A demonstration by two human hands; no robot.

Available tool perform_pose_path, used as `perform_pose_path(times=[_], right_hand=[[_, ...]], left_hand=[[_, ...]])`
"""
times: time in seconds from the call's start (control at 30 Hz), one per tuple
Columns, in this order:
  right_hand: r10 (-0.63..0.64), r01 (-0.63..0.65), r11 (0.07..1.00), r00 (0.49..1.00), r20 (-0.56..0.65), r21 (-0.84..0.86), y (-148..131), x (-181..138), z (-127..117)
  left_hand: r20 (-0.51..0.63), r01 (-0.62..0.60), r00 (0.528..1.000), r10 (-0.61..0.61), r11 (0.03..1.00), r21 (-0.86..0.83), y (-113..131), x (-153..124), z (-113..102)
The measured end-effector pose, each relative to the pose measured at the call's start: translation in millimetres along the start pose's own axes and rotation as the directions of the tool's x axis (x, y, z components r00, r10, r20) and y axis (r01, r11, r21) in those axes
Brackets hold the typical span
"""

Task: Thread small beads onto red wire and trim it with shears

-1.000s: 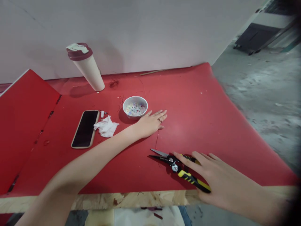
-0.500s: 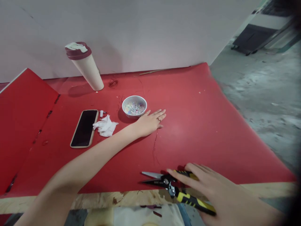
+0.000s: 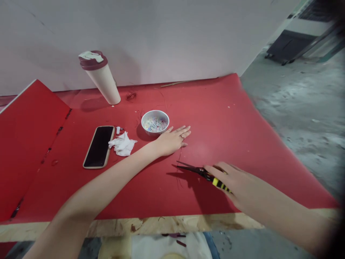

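Left of and behind the bowl (image 3: pixel 155 114), the cup (image 3: pixel 104 81) is lidded, contents hidden. The bowl holds small beads. Just right of it, the left hand (image 3: pixel 172 140) lies flat, fingers slightly apart, by a thread (image 3: pixel 180 154). Front-right of the bowl, the scissors (image 3: pixel 201 170) point left, blades slightly parted, long axis slanting down rightward into the right hand (image 3: pixel 238 183), fingers clamped on their handles.

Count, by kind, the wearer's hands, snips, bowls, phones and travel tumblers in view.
Hands: 2 (left hand, right hand)
Snips: 1 pair
Perforated bowl: 1
Smartphone: 1
Travel tumbler: 1
Total: 6
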State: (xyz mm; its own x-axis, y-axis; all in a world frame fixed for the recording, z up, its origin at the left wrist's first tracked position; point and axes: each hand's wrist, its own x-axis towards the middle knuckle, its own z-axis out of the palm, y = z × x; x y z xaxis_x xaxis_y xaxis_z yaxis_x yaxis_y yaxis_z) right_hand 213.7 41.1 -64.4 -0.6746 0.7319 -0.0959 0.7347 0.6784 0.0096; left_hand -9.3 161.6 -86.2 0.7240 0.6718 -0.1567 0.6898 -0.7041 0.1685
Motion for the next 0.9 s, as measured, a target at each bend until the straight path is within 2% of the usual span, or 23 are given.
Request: perform_pose_path(times=[0.1, 0.27, 0.5, 0.67, 0.73, 0.9], right_hand=[[-0.06, 0.06, 0.992, 0.998, 0.009, -0.107, -1.2, 9.6, -5.2], [0.076, -0.049, 0.973, 0.991, 0.112, -0.225, -2.0, 25.7, -22.5], [-0.032, 0.034, 0.973, 0.999, 0.013, -0.227, -20.4, 43.5, -19.8], [0.103, -0.085, 0.951, 0.994, 0.046, -0.299, -38.0, 55.3, -21.7], [0.068, -0.061, 0.949, 0.998, 0.01, -0.31, -41.7, 57.7, -20.3], [-0.129, 0.108, 0.941, 0.991, -0.044, -0.321, -43.3, 55.8, -9.0]], left_hand=[[-0.001, -0.002, 1.0, 0.002, 1.0, 0.0, -0.4, 0.0, 0.3], [0.018, 0.003, 1.0, -0.003, 1.0, -0.019, 0.9, -1.2, -2.5], [-0.003, 0.0, 1.0, 0.0, 1.0, -0.014, 0.3, -0.8, -0.2], [-0.004, -0.002, 1.0, 0.002, 1.0, -0.016, -0.2, -0.6, 1.4], [-0.019, 0.004, 1.0, -0.005, 0.999, -0.034, 0.5, -1.9, 1.7], [-0.078, 0.004, 0.997, -0.014, 0.992, -0.124, 2.1, -6.4, 4.5]])
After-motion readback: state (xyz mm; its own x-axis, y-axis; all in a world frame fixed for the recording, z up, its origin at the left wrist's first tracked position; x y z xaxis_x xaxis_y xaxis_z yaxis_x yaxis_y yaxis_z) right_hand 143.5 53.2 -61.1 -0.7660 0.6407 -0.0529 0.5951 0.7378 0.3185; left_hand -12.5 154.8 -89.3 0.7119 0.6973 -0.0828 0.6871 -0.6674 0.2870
